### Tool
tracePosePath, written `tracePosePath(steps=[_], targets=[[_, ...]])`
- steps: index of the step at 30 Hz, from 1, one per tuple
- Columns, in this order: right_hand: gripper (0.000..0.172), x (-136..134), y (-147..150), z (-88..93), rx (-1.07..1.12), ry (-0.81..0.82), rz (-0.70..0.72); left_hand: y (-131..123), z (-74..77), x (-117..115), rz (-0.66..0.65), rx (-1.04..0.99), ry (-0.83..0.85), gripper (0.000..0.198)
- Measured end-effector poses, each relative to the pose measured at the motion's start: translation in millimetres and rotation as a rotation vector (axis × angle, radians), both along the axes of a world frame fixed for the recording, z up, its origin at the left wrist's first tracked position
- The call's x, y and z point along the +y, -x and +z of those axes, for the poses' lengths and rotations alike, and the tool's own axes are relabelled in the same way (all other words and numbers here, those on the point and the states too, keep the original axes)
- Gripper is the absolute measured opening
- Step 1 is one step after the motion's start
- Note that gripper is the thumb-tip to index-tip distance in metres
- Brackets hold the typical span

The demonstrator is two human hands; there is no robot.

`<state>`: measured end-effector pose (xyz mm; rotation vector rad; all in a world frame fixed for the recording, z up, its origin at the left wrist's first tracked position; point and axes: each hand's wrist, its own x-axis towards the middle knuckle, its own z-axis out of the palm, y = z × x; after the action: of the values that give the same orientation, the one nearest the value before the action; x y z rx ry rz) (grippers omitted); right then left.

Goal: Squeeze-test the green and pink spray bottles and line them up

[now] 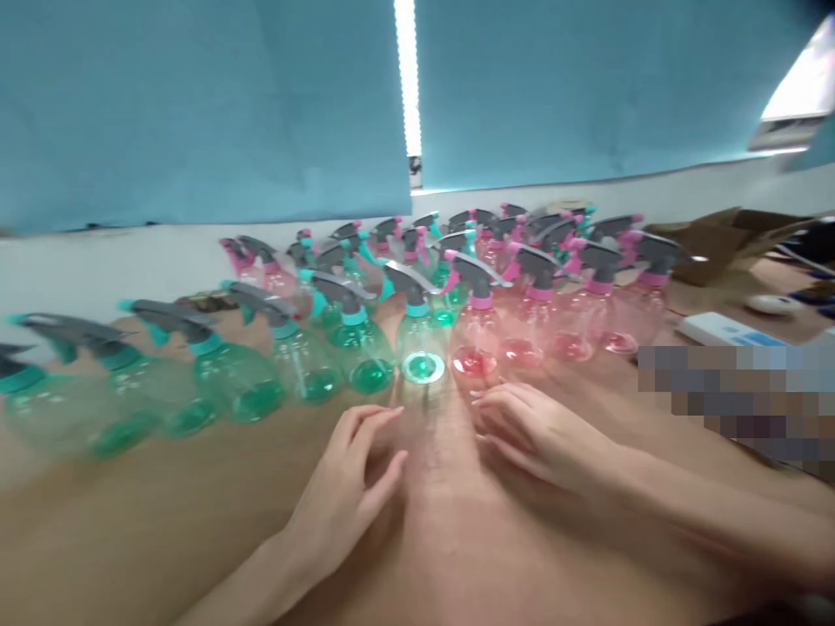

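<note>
Both hands rest low over the wooden table, apart from each other, in front of a row of spray bottles. My left hand has thumb and fingers parted, with nothing between them. Just beyond it stands a clear green spray bottle with a grey and teal trigger head. My right hand has loosely curled, parted fingers and holds nothing; a pink spray bottle is nearest its fingertips. Between these two stands another green spray bottle, catching bright light at its base.
More green bottles run leftward, and pink ones continue right. Several mixed bottles crowd behind. A brown cardboard piece and a white box lie at the right. Blue blinds hang behind the table.
</note>
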<state>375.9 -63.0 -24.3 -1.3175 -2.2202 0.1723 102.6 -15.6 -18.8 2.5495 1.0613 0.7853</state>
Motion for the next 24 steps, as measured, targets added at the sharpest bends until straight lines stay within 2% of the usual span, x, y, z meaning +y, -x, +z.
tracePosePath(steps=[3, 6, 8, 12, 15, 18, 24], targets=[[0.023, 18.4, 31.6, 2.0, -0.026, -0.026, 0.090, 39.8, 9.1, 5.0, 0.197, -0.047, 0.054, 0.028], [0.024, 33.3, 61.5, 11.5, -0.024, -0.031, 0.139, 72.8, 22.8, 12.4, 0.398, -0.164, 0.102, 0.032], [0.025, 41.8, 80.0, 19.2, -0.014, -0.045, 0.143, 89.7, 33.2, 19.5, 0.522, -0.212, 0.079, 0.035], [0.023, 58.2, 113.7, 28.2, 0.028, -0.060, 0.068, 110.5, 48.0, 35.7, 0.677, -0.238, -0.008, 0.041], [0.021, 70.8, 134.7, 29.6, 0.111, -0.030, 0.050, 113.7, 50.0, 43.9, 0.722, -0.200, -0.029, 0.045], [0.021, 81.9, 150.2, 31.9, 0.184, 0.001, 0.048, 109.8, 49.6, 46.4, 0.683, -0.142, -0.052, 0.039], [0.025, 93.6, 165.2, 42.5, 0.251, -0.041, -0.020, 100.7, 54.4, 46.7, 0.687, -0.085, -0.088, 0.041]])
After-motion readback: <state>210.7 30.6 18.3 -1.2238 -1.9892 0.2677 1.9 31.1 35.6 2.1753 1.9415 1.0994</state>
